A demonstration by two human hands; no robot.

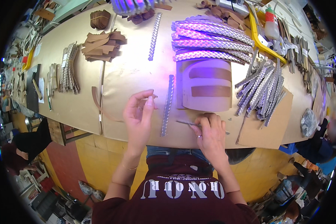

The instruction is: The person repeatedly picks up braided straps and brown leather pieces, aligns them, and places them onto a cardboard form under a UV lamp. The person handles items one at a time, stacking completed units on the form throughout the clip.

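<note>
My left hand (139, 111) is raised over the near part of the table, thumb and forefinger pinched together. Whatever may be between its fingertips is too small to make out. Low at the table's front edge, my right hand (210, 130) is closed around a thin dark pointed tool (183, 122), whose tip points left. Between my hands lies a braided silver-grey strap (168, 105), upright in the view and touched by neither. Just beyond my right hand stands a pale curved block (209, 102) with two brown leather strips (211, 91) across it.
Thick braided straps (212, 43) lie behind the block, with loose braided strips (263, 84) on cardboard (267, 128) to the right. Another braided strap (155, 36) lies farther back. Brown leather pieces (103, 44) and bundled strips (68, 68) sit left. A lit lamp (132, 5) hangs overhead.
</note>
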